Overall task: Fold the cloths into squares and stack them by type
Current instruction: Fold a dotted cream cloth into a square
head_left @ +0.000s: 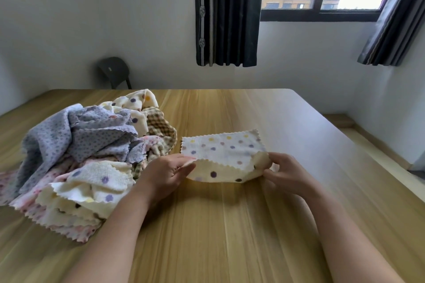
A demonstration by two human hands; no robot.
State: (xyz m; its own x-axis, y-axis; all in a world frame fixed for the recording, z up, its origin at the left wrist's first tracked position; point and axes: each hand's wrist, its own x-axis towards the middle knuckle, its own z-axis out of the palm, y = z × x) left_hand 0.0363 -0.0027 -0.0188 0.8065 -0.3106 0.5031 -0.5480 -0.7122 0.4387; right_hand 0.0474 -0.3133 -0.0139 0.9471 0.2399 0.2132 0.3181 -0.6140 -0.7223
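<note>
A cream cloth with purple and yellow dots (224, 151) is lifted over the middle of the wooden table (230, 225), its near edge curled up. My left hand (166, 173) pinches the cloth's near left corner. My right hand (286, 172) pinches its near right corner. The far part of the cloth lies flat on the table. To the left sits a loose pile of unfolded cloths (87, 149): grey-blue dotted ones, pink ones, brown checked ones and more cream dotted ones.
A dark stool (113, 71) stands behind the table's far left edge by the wall. Dark curtains (226, 14) hang beside a window at the back. The table's right edge runs close to a wall and floor strip.
</note>
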